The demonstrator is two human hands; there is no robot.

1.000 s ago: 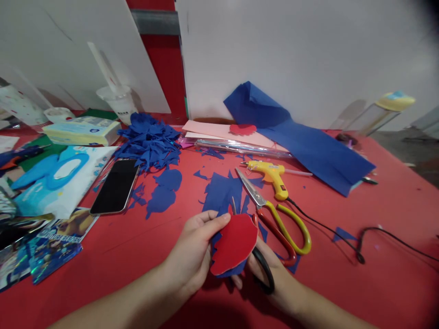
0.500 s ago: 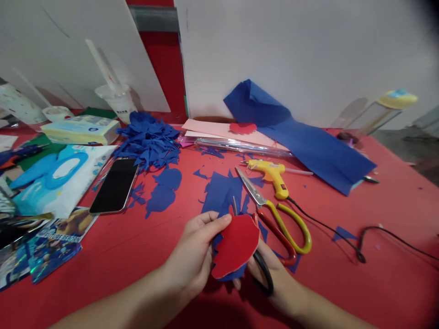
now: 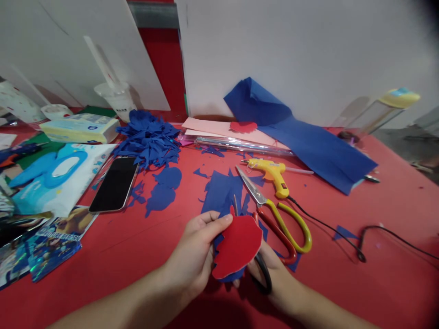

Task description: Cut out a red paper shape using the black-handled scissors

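Note:
My left hand [image 3: 202, 244] pinches a red paper cutout [image 3: 238, 246] by its upper left edge, thumb on top. The cutout has a jagged left side and lies against blue paper [image 3: 233, 275], which peeks out below and at the left. Behind the cutout's right edge, my right hand [image 3: 274, 274] is closed on a pair of black-handled scissors [image 3: 263, 276]. Their tip shows above the cutout; the rest of the blades is hidden. Just beyond lie larger scissors [image 3: 259, 197] with red and yellow handles, and a blue paper piece [image 3: 221, 192].
A yellow glue gun [image 3: 274, 173] with a black cord lies right of centre. Behind it stretches a long blue sheet [image 3: 308, 141]. To the left are a phone [image 3: 115, 185], a heap of blue scraps [image 3: 149, 139], a wipes pack [image 3: 65, 171] and a lidded cup [image 3: 116, 98].
The red cutout has shifted and turned slightly, its right edge now a little farther right. The black scissor handle has moved slightly left. Both hands keep their hold.

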